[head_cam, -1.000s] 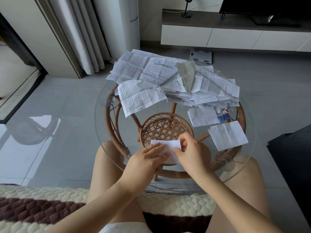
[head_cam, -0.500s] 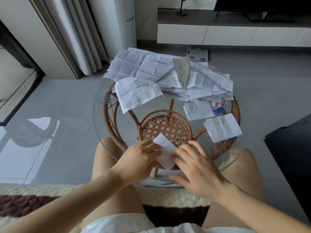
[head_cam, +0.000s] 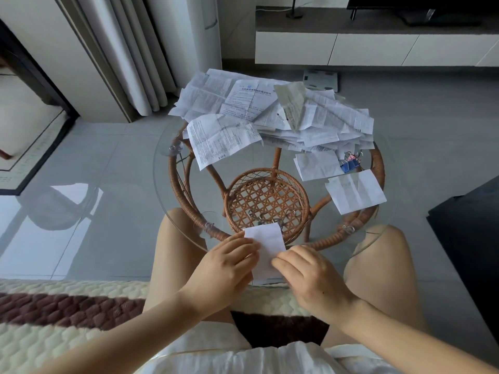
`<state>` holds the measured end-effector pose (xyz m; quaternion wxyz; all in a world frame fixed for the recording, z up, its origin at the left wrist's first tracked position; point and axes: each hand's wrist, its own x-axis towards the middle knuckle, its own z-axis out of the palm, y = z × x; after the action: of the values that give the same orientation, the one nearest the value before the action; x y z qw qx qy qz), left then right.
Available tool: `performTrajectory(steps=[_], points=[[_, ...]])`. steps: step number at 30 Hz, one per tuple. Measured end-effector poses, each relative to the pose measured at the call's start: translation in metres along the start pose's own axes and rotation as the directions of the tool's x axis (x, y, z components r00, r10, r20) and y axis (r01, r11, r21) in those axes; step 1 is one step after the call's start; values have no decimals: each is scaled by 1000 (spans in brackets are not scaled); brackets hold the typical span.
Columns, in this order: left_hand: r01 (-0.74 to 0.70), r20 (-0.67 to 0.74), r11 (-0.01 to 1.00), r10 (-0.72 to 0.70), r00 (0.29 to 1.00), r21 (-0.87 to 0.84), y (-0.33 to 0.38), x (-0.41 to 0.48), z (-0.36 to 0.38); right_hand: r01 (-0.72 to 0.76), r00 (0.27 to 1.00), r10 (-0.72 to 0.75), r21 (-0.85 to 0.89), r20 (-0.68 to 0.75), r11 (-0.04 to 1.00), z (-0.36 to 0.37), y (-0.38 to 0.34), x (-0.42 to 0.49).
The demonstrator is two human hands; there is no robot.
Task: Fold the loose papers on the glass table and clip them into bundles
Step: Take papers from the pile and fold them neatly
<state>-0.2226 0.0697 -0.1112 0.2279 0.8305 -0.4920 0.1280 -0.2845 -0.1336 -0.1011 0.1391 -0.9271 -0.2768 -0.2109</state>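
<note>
Pinching small white folded paper (head_cam: 266, 245) between both hands at near rim of round glass table (head_cam: 166, 184). Left hand (head_cam: 226, 268) gripping its left edge, fingers curled over sheet. Right hand (head_cam: 310, 273) pinching right edge, fingers bent. Heap of loose printed white papers (head_cam: 270, 117) lying well beyond grip. Blue metal binder clip (head_cam: 349, 166) sitting beyond and right of grip, near flat folded white sheet (head_cam: 356, 194).

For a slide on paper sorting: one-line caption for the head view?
Left hand and right hand hold a folded paper at the glass table; paper pile and binder clips beyond.
</note>
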Motion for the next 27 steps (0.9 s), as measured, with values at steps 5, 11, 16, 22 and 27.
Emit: performTrajectory(steps=[5, 11, 16, 22, 27], points=[[120, -2, 976, -122, 993, -183, -1, 4, -7, -138, 985, 121, 131, 126, 982, -3, 13, 7], [414, 10, 781, -464, 886, -467, 11, 45, -21, -515, 824, 562, 511, 73, 688, -30, 17, 30], [564, 103, 504, -679, 727, -654, 14, 107, -20, -676, 516, 841, 680, 162, 284, -46, 51, 53], [592, 229, 686, -551, 802, -423, -7, 176, -22, -710, 468, 833, 687, 294, 156, -82, 110, 79], [663, 330, 605, -577, 747, -441, -36, 218, -20, -795, 486, 816, 545, 312, 265, -97, 159, 93]])
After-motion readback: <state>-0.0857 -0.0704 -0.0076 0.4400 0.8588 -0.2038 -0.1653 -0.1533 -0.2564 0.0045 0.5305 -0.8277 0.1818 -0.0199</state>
